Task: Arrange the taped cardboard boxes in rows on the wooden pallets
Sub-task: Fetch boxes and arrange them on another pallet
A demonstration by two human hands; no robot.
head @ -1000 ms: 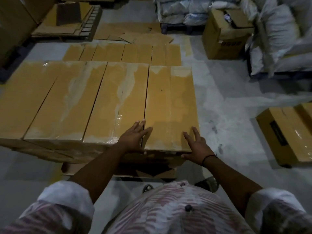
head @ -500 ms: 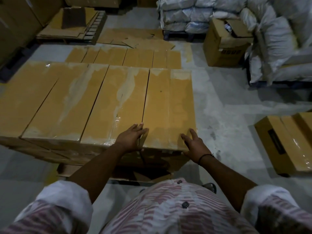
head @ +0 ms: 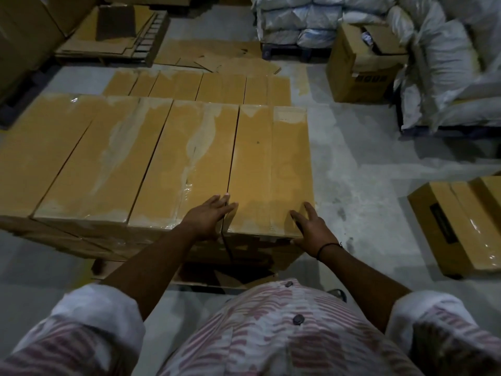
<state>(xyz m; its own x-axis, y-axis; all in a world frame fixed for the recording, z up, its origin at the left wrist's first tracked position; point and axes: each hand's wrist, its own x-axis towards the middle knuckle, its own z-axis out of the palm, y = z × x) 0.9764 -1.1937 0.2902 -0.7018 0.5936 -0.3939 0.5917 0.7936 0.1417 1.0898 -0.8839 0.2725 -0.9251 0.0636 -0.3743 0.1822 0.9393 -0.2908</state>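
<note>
We logged both hands flat, gripping nothing. Left hand (head: 208, 215) had straight fingers resting over the seam at the near edge of the end box (head: 271, 164). Right hand (head: 311, 229) had fingers spread on its near right corner. The end box sat flush in the near row (head: 108, 158), top layer, above the pallet (head: 187, 282). The far row (head: 200, 84) looked filled. We judged this row nearly done, only squaring left. At least two loose boxes (head: 458, 232) waited on the floor (head: 366, 172), well apart.

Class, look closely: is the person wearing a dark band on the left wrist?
No, the dark band circles the wrist of the right hand; the wrist of the left hand is bare.
</note>
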